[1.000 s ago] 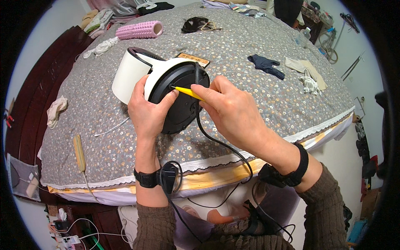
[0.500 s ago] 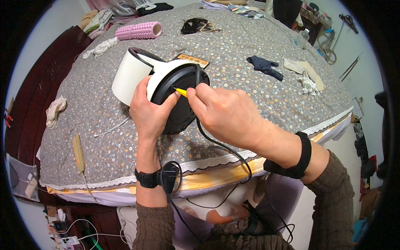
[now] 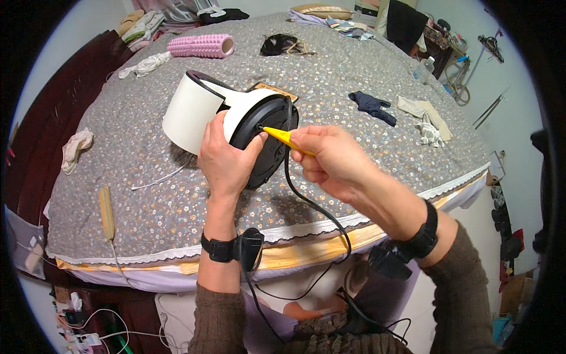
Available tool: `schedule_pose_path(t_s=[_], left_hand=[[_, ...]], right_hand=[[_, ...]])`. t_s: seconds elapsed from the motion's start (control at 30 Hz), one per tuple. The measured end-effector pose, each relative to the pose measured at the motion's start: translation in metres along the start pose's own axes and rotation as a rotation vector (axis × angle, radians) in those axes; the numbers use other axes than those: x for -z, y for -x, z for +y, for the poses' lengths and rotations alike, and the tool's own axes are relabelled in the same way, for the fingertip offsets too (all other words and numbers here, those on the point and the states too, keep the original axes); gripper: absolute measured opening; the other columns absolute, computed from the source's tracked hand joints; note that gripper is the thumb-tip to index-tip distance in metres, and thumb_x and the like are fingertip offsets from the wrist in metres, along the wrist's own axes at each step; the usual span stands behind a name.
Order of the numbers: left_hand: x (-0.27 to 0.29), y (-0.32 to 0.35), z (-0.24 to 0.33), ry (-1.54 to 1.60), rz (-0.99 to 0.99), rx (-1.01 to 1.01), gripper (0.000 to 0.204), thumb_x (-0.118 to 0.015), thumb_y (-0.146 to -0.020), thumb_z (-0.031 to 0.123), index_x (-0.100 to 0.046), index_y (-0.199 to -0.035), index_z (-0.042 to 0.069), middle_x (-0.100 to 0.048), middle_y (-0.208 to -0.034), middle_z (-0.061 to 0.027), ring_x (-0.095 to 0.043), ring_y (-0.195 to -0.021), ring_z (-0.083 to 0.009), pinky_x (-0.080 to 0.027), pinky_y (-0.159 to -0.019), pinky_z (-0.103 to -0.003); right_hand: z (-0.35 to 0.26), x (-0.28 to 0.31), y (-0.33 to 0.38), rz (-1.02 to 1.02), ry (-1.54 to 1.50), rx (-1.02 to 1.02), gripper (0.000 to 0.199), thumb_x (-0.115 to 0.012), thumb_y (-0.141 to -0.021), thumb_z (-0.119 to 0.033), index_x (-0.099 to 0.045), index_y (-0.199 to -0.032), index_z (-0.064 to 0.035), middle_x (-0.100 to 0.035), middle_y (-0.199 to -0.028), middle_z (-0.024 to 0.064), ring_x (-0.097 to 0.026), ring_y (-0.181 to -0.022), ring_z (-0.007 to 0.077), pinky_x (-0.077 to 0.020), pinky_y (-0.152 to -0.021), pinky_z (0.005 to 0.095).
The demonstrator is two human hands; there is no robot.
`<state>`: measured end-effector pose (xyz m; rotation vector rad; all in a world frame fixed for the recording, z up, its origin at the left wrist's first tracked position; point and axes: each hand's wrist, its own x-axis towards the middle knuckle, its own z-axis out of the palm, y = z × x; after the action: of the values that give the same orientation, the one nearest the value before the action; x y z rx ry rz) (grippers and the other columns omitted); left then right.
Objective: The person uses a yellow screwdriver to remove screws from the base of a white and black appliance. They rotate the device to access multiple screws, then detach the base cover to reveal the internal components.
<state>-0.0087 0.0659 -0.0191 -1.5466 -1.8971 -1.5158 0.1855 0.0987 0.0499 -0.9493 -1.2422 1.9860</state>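
Note:
A white appliance (image 3: 187,115) with a round black base (image 3: 266,168) is tilted over the bed, its base turned toward me. My left hand (image 3: 226,156) grips it by the base's rim, the thumb lying on the black underside. Between the closed fingers of my right hand (image 3: 331,156) is a yellow, tapered, screwdriver-like tool (image 3: 283,137). Its tip meets the base near a small hole, close to my left thumb; how deep it sits cannot be seen. A black power cord (image 3: 309,199) runs from the base past my right hand and down over the bed's edge.
Behind the appliance lies a small wooden-coloured plaque (image 3: 276,90). A pink foam roller (image 3: 197,46), dark blue garment (image 3: 372,107) and pale cloths (image 3: 425,115) lie farther off. At the near left is a yellowish stick-like device (image 3: 107,213) with a cord. A white cable (image 3: 160,179) lies beside the appliance.
My right hand has shifted back and right along the tool, so more of its yellow body shows and the fingers hold it farther from the tip. The left hand keeps its grip.

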Motion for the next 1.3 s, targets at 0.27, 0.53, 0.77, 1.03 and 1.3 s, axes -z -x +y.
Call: schedule_pose_path(t_s=[0.27,0.53,0.77,1.03,1.3], left_hand=[[0.000,0.002,0.002,0.030,0.005,0.065,0.070,-0.090,-0.071,0.034,-0.060,-0.127,0.005,-0.068,-0.113,-0.0157,-0.069,-0.103,-0.0367,-0.055,-0.086,-0.047],[-0.001,-0.001,0.003,0.046,0.001,0.080,0.069,-0.089,-0.071,0.035,-0.060,-0.127,0.005,-0.067,-0.112,-0.0143,-0.068,-0.104,-0.0356,-0.055,-0.087,-0.047],[-0.002,0.002,0.000,0.036,0.029,0.030,0.066,-0.088,-0.070,0.032,-0.060,-0.124,0.005,-0.066,-0.110,-0.0138,-0.067,-0.101,-0.0356,-0.055,-0.085,-0.047],[0.004,0.009,-0.001,0.041,0.032,0.043,0.067,-0.089,-0.071,0.031,-0.060,-0.125,0.005,-0.067,-0.111,-0.0143,-0.069,-0.101,-0.0358,-0.056,-0.085,-0.046],[0.003,0.014,-0.002,0.068,0.083,0.078,0.067,-0.088,-0.072,0.033,-0.058,-0.126,0.006,-0.064,-0.111,-0.0139,-0.067,-0.102,-0.0359,-0.055,-0.084,-0.048]], right_hand=[[0.006,0.001,-0.004,0.013,0.267,0.165,0.017,-0.069,-0.095,-0.012,-0.061,-0.109,-0.0055,-0.064,-0.082,0.0061,-0.054,-0.060,0.0124,-0.0423,-0.052,0.0287],[0.008,-0.004,-0.001,0.153,1.714,1.125,0.010,-0.063,-0.089,-0.009,-0.058,-0.093,-0.0018,-0.058,-0.082,0.0127,-0.069,-0.064,0.0331,-0.0577,-0.054,0.0452],[-0.002,-0.009,0.000,0.039,1.950,1.141,0.008,-0.064,-0.087,-0.009,-0.061,-0.087,-0.0014,-0.060,-0.080,0.0118,-0.071,-0.063,0.0291,-0.0577,-0.052,0.0425],[-0.020,-0.012,-0.010,-0.041,0.673,0.112,0.021,-0.060,-0.103,-0.016,-0.063,-0.105,0.0052,-0.071,-0.088,0.0126,-0.051,-0.049,0.0133,-0.0381,-0.045,0.0262],[-0.005,-0.019,-0.004,-0.052,-0.001,-0.143,0.022,-0.051,-0.107,-0.016,-0.059,-0.117,0.0021,-0.072,-0.089,0.0131,-0.050,-0.053,0.0037,-0.0384,-0.045,0.0168]])
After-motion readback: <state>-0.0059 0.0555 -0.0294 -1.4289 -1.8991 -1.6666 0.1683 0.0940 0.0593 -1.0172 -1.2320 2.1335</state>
